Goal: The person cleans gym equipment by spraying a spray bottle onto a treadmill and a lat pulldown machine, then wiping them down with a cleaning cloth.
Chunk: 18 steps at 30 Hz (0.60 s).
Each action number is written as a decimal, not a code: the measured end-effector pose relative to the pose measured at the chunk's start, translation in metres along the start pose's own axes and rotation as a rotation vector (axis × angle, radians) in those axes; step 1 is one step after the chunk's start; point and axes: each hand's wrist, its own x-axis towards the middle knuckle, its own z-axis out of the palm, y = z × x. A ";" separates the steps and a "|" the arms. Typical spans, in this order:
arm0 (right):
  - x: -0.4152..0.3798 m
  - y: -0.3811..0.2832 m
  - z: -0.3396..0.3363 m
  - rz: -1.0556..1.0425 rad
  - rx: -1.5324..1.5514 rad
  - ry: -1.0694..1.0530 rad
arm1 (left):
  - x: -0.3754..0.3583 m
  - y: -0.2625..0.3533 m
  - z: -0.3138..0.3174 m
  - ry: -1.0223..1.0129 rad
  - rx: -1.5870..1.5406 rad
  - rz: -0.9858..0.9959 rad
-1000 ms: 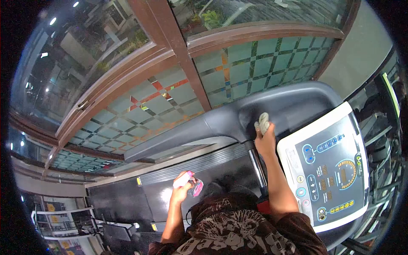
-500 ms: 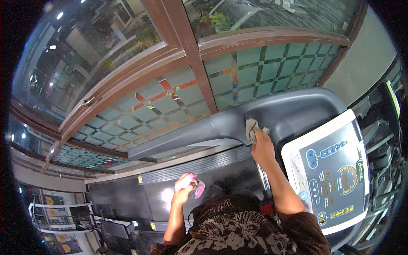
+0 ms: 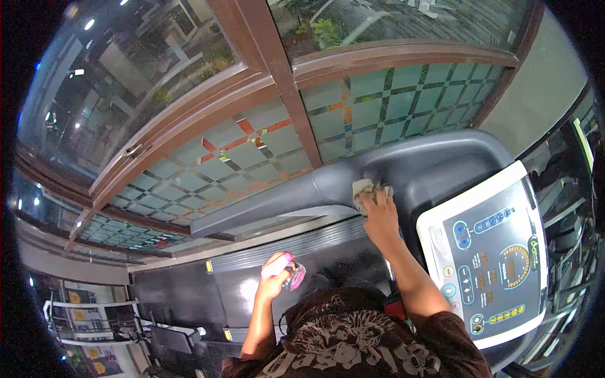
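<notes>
My right hand (image 3: 382,217) presses a crumpled beige cloth (image 3: 363,193) against the dark grey handrail (image 3: 334,183) of a treadmill, where the rail meets the console. The fingers lie bent over the cloth. Lower down, my left hand (image 3: 271,281) is wrapped round a spray bottle with a pink and white head (image 3: 277,266). That bottle is held above the black running belt (image 3: 242,290), apart from the rail. Part of the bottle is hidden by my fingers.
The white-framed control panel (image 3: 485,252) is right of my right arm. Beyond the rail stands a brown-framed window (image 3: 277,69) with frosted, checkered lower panes. White metal gym equipment (image 3: 94,305) is at the lower left.
My right hand has slid slightly left along the rail with the cloth, its fingers now more spread over it. My left hand and the bottle have tilted a little.
</notes>
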 end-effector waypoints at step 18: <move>-0.008 0.009 0.024 -0.282 -0.180 0.110 | -0.019 0.011 -0.015 0.066 -0.082 -0.032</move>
